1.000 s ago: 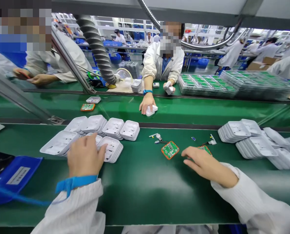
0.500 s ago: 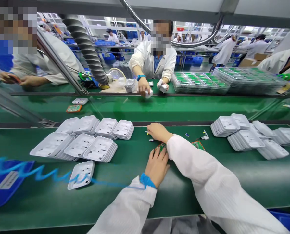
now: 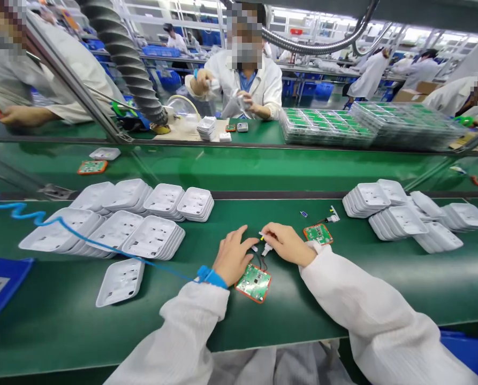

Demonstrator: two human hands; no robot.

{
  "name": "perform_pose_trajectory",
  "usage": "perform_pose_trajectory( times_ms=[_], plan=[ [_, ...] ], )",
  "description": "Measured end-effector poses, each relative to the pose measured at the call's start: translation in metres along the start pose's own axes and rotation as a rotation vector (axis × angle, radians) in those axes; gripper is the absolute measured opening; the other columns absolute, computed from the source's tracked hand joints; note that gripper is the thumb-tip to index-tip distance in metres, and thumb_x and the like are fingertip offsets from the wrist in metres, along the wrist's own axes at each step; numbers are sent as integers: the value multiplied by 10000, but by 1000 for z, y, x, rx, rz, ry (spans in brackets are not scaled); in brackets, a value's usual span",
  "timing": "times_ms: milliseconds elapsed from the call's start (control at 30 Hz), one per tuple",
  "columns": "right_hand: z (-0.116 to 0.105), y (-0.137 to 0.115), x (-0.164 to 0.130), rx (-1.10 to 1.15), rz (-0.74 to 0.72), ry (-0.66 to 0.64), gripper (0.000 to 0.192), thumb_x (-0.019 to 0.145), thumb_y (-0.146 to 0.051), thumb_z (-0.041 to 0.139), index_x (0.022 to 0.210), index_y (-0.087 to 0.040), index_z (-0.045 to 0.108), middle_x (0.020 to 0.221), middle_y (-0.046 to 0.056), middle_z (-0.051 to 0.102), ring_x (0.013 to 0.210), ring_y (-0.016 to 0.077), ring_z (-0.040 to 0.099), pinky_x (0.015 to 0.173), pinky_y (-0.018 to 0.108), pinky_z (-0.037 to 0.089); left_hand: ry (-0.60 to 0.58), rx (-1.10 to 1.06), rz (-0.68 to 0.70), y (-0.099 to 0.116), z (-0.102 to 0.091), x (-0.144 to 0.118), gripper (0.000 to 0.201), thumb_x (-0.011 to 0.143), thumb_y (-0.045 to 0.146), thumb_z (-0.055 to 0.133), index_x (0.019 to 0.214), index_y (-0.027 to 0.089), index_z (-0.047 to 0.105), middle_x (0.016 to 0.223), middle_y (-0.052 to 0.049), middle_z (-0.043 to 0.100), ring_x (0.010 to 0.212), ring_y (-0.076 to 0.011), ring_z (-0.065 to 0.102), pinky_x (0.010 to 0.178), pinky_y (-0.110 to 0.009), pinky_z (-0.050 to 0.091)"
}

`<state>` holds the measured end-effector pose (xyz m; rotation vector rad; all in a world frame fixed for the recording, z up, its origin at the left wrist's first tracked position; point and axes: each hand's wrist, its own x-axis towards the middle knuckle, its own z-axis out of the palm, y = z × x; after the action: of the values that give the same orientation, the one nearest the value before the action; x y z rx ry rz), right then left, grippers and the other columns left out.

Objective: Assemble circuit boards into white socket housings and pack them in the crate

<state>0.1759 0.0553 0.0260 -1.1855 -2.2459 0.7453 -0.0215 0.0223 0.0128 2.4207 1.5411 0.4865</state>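
A green circuit board (image 3: 255,282) with an orange rim lies before me, dark wires leading from its far edge to a white plug (image 3: 266,249) and a small pale part (image 3: 255,248). My right hand (image 3: 287,243) pinches a thin white strip (image 3: 262,235) with a yellow spot, just above the plug. Fingers apart, my left hand (image 3: 233,258) rests over the board's left corner, its thumb and forefinger close to the pale part. To the right sits a second circuit board (image 3: 318,233) with a wired white connector (image 3: 333,218). A tiny blue-and-white piece (image 3: 303,214) lies behind it.
White plastic shells stand in stacks at left (image 3: 150,235) and right (image 3: 407,222). One loose shell (image 3: 120,280) lies nearer me. A blue coiled cord (image 3: 102,243) runs to my left wrist. Across the ledge (image 3: 239,195), a co-worker (image 3: 242,85) handles white parts beside board trays (image 3: 327,128).
The circuit board has come nearer me and is now uncovered. My left hand has shifted left, and my right hand has drawn back toward me with the white strip.
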Motion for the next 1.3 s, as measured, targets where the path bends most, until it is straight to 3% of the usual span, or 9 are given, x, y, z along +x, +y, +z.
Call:
perform_pose_trajectory(
  times_ms=[167, 333, 433, 600, 833, 1300],
  plan=[
    [-5, -4, -7, 60, 4, 69, 86, 913, -218, 475, 863, -183, 535, 808, 7, 574, 723, 126, 516, 666, 235, 376, 23, -232, -57, 5, 3, 8, 92, 808, 151, 503, 823, 192, 584, 1106, -85, 599, 1107, -256, 491, 916, -463, 386],
    [-7, -14, -17, 137, -98, 72, 138, 961, -230, 381, 903, -193, 501, 848, 19, 576, 765, 133, 525, 718, 252, 391, 66, -1046, -243, 16, 4, -2, 109, 819, 275, 529, 866, 180, 505, 978, -72, 673, 933, -189, 614, 863, -373, 448],
    [-8, -18, -20, 67, -176, 73, 145, 958, -212, 377, 930, -195, 518, 911, 43, 586, 843, 158, 516, 777, 285, 387, 134, -1250, -362, 21, 10, -3, 201, 756, 303, 619, 865, 157, 533, 824, -45, 665, 793, -158, 619, 760, -298, 467],
    [-5, -14, -21, -52, -200, 45, 139, 953, -211, 402, 944, -189, 539, 928, 54, 569, 877, 177, 490, 790, 312, 376, 148, -964, -405, 24, 12, -2, 162, 724, 287, 640, 803, 146, 639, 700, -7, 621, 656, -125, 557, 648, -252, 437],
    [-3, -13, -19, -176, -201, 3, 160, 962, -227, 399, 939, -180, 550, 927, 54, 543, 870, 177, 463, 781, 316, 364, 203, -613, -257, 27, 9, -4, 66, 763, 223, 608, 761, 185, 662, 674, 19, 595, 634, -113, 527, 628, -241, 402],
    [2, -15, -16, -292, -248, -43, 195, 957, -191, 383, 876, -161, 557, 856, 51, 529, 812, 180, 424, 746, 315, 338, 209, -99, -82, 29, 13, -8, 145, 870, 219, 499, 775, 171, 598, 729, -37, 600, 741, -198, 514, 685, -317, 359]
  ],
)
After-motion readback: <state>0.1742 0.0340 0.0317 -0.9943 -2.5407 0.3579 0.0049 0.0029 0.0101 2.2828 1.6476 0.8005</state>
